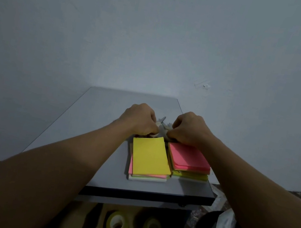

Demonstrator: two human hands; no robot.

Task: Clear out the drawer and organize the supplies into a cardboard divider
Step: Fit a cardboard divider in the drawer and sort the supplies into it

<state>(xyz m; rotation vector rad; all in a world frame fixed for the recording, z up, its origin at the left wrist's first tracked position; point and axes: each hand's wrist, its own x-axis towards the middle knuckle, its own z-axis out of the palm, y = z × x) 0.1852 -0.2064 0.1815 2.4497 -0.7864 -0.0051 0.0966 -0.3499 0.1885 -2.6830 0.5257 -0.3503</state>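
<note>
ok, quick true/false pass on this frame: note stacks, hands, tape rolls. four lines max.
1. The yellow-topped stack and pink-topped stack of sticky notes lie side by side on the table. True.
2. The stack on the left is pink on top. False: its top sheet is yellow; the pink-topped one is on the right.
3. The left hand and right hand both curl their fingers on small pale items just beyond the stacks. True.
4. The tape rolls stand on the table. False: they sit below its near edge, in a cardboard box.
</note>
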